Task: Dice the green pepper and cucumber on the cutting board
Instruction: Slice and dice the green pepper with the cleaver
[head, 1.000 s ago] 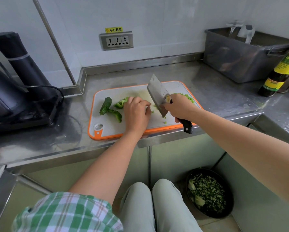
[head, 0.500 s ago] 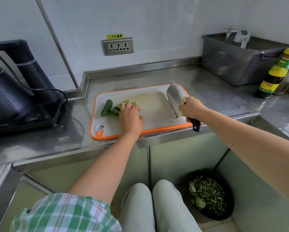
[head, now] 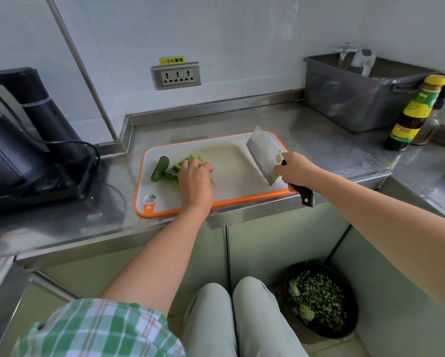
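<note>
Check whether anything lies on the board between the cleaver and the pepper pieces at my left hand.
Nothing visible does. Only bare cutting board lies between the cleaver in the right hand and the green pepper pieces under the left hand. The cucumber lies beyond them, farther left.

A small yellow sticker sits just above the three-outlet wall socket and carries black Chinese characters reading 小心触电. A mark at the sticker's left end is too small to make out. Far to the right of the wall socket, a dark sauce bottle bears yellow and green labels whose print cannot be read.
</note>
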